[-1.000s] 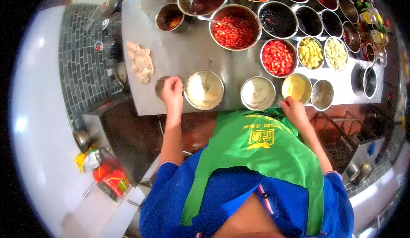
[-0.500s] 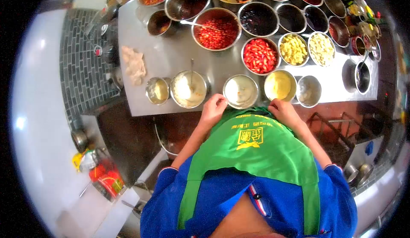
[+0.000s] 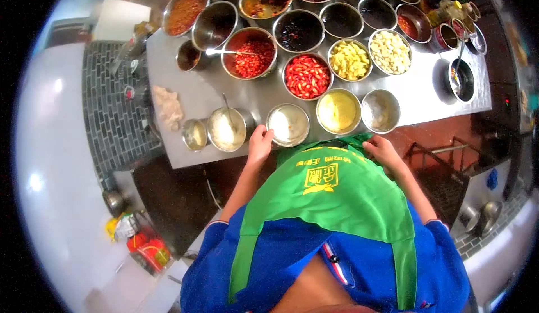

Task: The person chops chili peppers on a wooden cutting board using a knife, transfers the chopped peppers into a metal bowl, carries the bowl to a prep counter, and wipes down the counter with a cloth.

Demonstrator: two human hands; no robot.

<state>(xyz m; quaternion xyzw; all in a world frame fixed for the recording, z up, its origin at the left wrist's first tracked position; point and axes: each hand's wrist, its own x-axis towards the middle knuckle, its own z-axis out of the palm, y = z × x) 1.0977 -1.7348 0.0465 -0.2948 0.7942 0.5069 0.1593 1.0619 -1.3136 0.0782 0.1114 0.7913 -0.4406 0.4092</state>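
My left hand is closed at the left rim of a steel bowl with whitish contents, thumb and fingers at its edge. My right hand sits at the upper right edge of the green apron, its fingers curled; whether they pinch the cloth is hard to see. Beyond it are a bowl of yellow liquid and a steel bowl with some pale residue, both apart from the hand. Left of my left hand is a wider pale-filled bowl with a utensil standing in it.
The steel table holds rows of bowls: chopped red chili, red pepper pieces, yellow chunks and pale cloves. A crumpled cloth lies at the left. A dark pot with a ladle stands right. A burner frame is lower right.
The view has shifted, so the table and bowls appear further left. My right hand has moved right, away from the yellow bowl. My left hand stays beside the same whitish bowl.
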